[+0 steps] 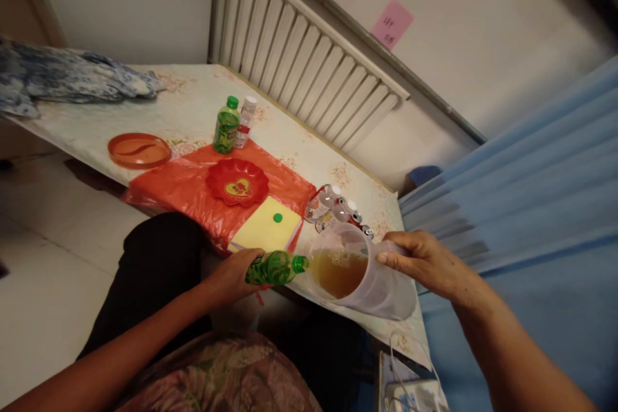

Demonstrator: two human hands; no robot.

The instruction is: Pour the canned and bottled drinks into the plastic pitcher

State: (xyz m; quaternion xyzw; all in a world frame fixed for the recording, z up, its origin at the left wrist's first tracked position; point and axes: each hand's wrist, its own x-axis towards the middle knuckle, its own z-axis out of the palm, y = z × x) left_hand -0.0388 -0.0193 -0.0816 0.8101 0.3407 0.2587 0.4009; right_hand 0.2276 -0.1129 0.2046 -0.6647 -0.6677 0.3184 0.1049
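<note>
My left hand (240, 277) is wrapped round a green plastic bottle (275, 268), tilted on its side with its uncapped mouth at the rim of a clear plastic jug (393, 290). My right hand (425, 262) grips the jug by its handle and holds it tilted, mouth toward the bottle. Inside the jug is a yellow-brown liquid (340, 273) with some bubbles. A green cap (277, 217) lies on a yellow pad (264, 226) just beyond the bottle. Whether liquid is flowing from the bottle cannot be made out.
On the flowered tablecloth (309, 148) stand a second green bottle (226, 125) and a clear bottle (245, 122). A red scalloped plate (212, 183) rests on red plastic sheeting (168, 187). Left is an orange dish (139, 151). Several bottles and cans (333, 206) sit behind the jug. A blue curtain (521, 206) hangs right.
</note>
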